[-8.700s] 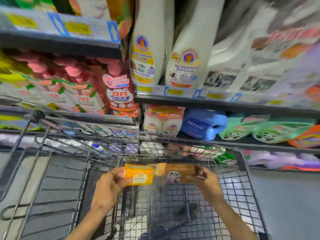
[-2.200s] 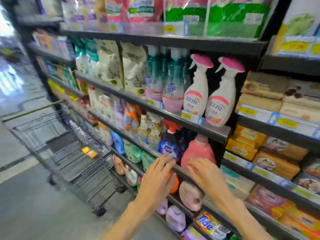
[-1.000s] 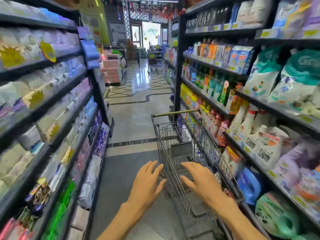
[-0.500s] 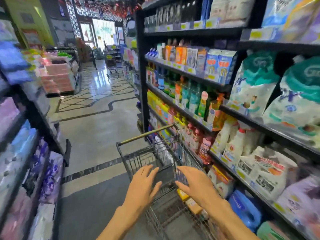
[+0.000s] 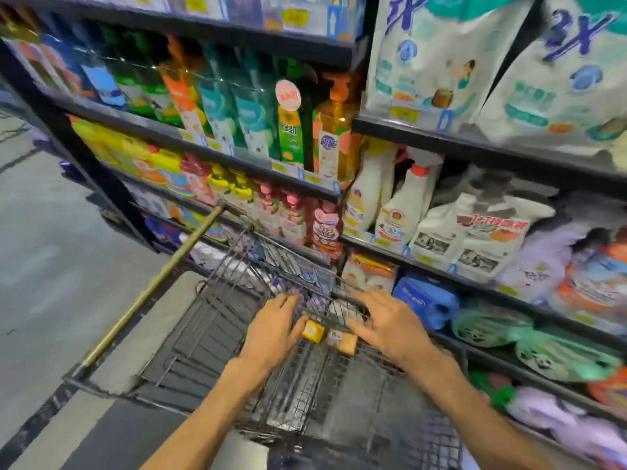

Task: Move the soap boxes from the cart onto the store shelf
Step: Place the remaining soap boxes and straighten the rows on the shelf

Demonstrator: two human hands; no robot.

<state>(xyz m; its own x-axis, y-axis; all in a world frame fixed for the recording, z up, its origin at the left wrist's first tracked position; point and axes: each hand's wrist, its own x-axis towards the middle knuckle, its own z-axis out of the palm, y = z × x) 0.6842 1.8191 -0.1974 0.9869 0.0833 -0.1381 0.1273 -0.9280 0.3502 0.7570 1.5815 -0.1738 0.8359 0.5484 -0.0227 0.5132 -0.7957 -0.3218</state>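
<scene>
Two soap boxes, yellow [image 5: 314, 330] and orange [image 5: 343, 341], are lying side by side on the wire floor of the cart [image 5: 237, 320]. L hand [image 5: 275, 329] and R hand [image 5: 390, 325] are hovering w/ fingers spread, one each side of the boxes, gripping nothing; contact w/ boxes can't be told. Cart is standing on grey tile floor [image 5: 51, 239] just beside the store shelf [image 5: 475, 149], which is carrying bottles, sprays and refill bags.

We count two soap boxes [image 5: 327, 335] in one wire cart [image 5: 210, 320], two hands (left hand [image 5: 274, 330], right hand [image 5: 390, 329]), two white spray bottles [image 5: 386, 198] and one blue jug [image 5: 424, 301]. Remaining shelf stock too blurred to tally.
</scene>
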